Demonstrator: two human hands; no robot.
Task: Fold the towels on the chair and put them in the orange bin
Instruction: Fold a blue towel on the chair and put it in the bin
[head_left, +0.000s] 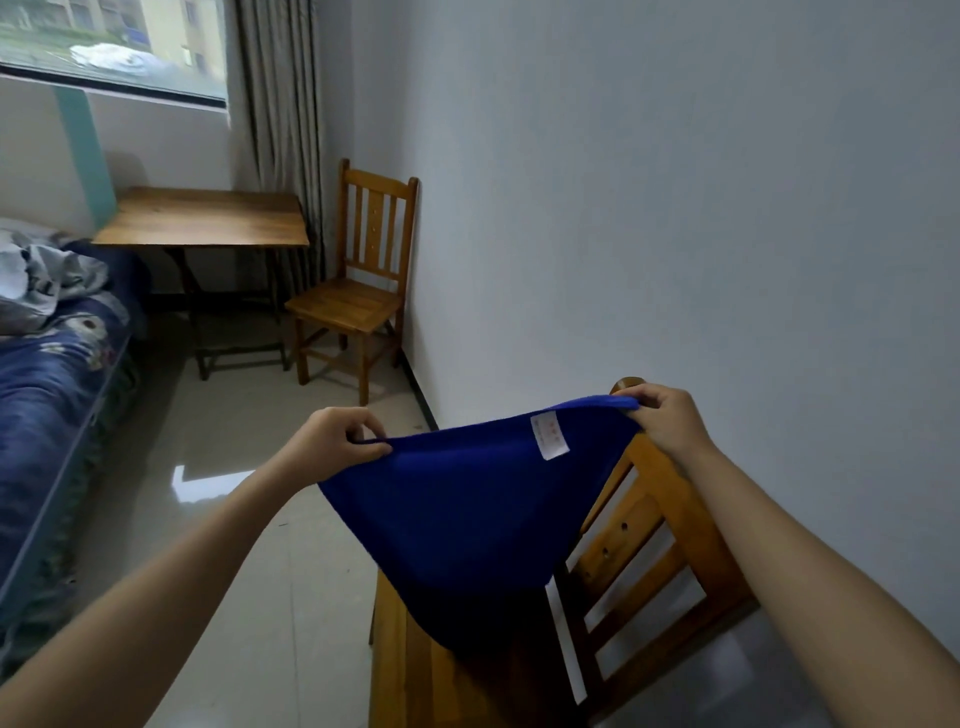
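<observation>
A blue towel (467, 509) with a white label hangs stretched between my two hands above a wooden chair (654, 551) at the lower right. My left hand (332, 436) pinches the towel's left top corner. My right hand (665, 421) pinches its right top corner, close to the chair's backrest post. The towel sags in the middle and its lower edge reaches down to the chair seat. The orange bin is not in view.
A second wooden chair (363, 280) stands against the white wall farther back, next to a wooden table (208, 218) under the window. A bed (47, 374) with blue bedding runs along the left. Glossy tiled floor (228, 467) lies between.
</observation>
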